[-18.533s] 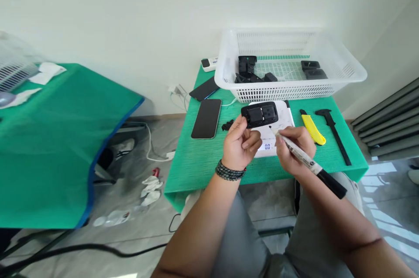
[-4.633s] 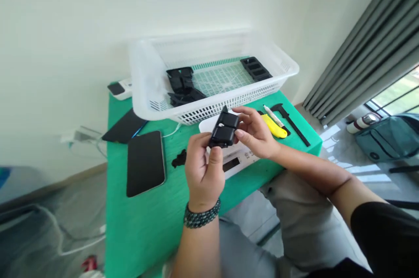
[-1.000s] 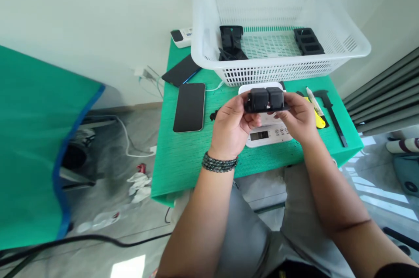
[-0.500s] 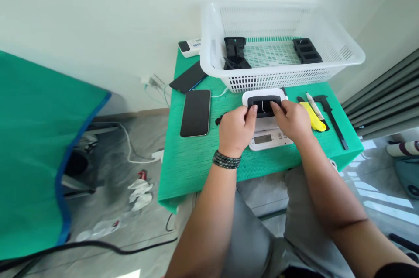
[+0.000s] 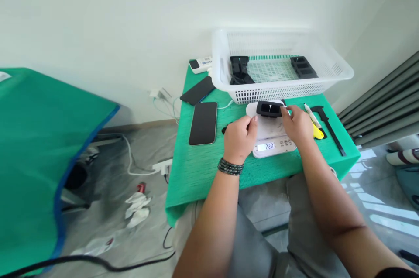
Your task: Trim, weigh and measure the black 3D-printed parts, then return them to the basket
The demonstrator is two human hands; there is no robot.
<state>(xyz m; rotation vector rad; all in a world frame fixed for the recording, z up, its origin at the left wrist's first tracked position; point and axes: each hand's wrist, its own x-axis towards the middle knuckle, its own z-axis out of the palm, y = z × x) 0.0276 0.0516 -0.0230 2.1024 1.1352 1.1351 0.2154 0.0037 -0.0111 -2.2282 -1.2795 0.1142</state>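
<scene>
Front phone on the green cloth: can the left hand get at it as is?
Probably yes. The left hand is at the edge of the scale, and nothing lies on the phone. Only a small black item sits between them, partly hidden by the hand.

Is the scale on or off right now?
On. The white scale has a lit display showing digits; a black part is at the far end of its platform.

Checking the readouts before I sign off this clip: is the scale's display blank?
No, the scale has a lit display with dark digits showing on it.
</scene>
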